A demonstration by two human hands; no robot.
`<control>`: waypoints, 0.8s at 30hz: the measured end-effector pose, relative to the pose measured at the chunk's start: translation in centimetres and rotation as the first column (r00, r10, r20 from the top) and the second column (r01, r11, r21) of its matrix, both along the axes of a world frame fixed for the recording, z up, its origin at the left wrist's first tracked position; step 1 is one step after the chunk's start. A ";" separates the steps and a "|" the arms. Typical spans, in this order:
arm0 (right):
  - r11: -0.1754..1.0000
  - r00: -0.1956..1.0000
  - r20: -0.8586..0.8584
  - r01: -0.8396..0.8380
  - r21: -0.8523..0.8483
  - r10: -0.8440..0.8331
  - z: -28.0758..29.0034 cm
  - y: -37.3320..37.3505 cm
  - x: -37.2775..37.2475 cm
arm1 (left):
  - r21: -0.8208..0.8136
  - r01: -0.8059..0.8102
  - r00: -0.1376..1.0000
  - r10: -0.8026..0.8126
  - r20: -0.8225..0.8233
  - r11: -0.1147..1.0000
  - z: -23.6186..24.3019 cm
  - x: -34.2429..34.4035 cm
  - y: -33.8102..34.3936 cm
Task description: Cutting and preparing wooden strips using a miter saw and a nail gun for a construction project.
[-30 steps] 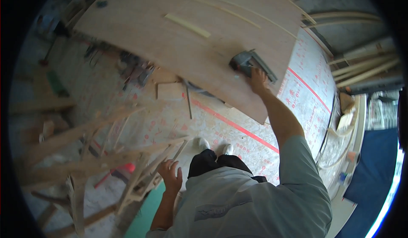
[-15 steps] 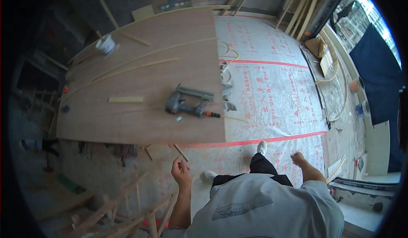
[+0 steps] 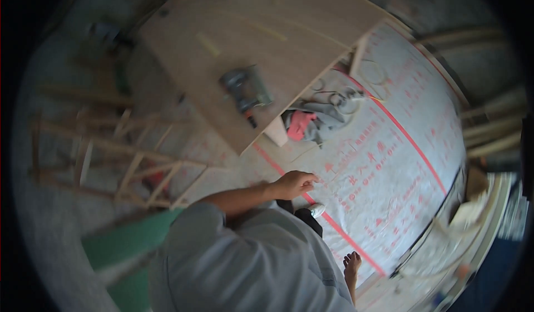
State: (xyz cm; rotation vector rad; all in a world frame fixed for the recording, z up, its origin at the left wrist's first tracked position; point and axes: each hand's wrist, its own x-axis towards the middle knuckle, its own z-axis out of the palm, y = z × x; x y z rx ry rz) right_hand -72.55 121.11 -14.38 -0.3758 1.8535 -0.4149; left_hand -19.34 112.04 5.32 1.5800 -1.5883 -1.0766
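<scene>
My left hand (image 3: 295, 185) hangs over the floor in front of my body, below the near corner of the plywood-topped table. Its fingers are curled together, and what they may hold is too small to make out. Lower and to the right, my right hand (image 3: 351, 263) hangs beside my body, loosely bent fingers apart, nothing visible in it. Both hands are away from the table (image 3: 183, 78). On the tabletop lies a grey and black nail gun (image 3: 243, 89) with an orange fitting, near the edge. A pale wood strip (image 3: 208, 45) lies beyond it.
White protective floor sheeting (image 3: 384, 161) with red printing and red tape spreads right. Grey and pink cloth (image 3: 303, 125) and a hose lie beside the table. A wooden frame (image 3: 130, 167) stands left, near green boards (image 3: 130, 234). Timber lengths (image 3: 492, 139) lie far right.
My view and body have turned, so the table now sits up and left. My left arm has swung across in front of me. The nail gun stays on the table.
</scene>
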 end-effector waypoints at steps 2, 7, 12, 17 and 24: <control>0.992 0.988 0.093 -0.121 -0.025 0.123 0.2 -6.4 -0.9 | 0.051 -0.071 0.996 0.068 0.062 0.996 0.9 -1.1 -0.6; 0.956 0.953 0.076 -0.293 -0.011 0.293 1.0 -19.9 -1.4 | 0.052 -0.277 0.952 0.266 0.150 0.960 0.4 -0.1 -1.7; 0.931 0.934 0.023 -0.354 -0.084 0.357 3.3 -31.5 1.4 | -0.015 -0.506 0.862 0.506 0.020 0.862 -2.9 1.9 -7.3; 0.980 0.958 0.206 -0.190 -0.066 0.200 6.3 -43.7 4.7 | 0.043 -0.455 0.879 0.456 -0.140 0.889 -1.8 0.6 -16.5; 0.939 0.952 0.116 -0.252 -0.234 0.284 8.6 -68.5 17.2 | 0.013 -0.412 0.910 0.412 -0.044 0.911 1.3 4.7 -20.5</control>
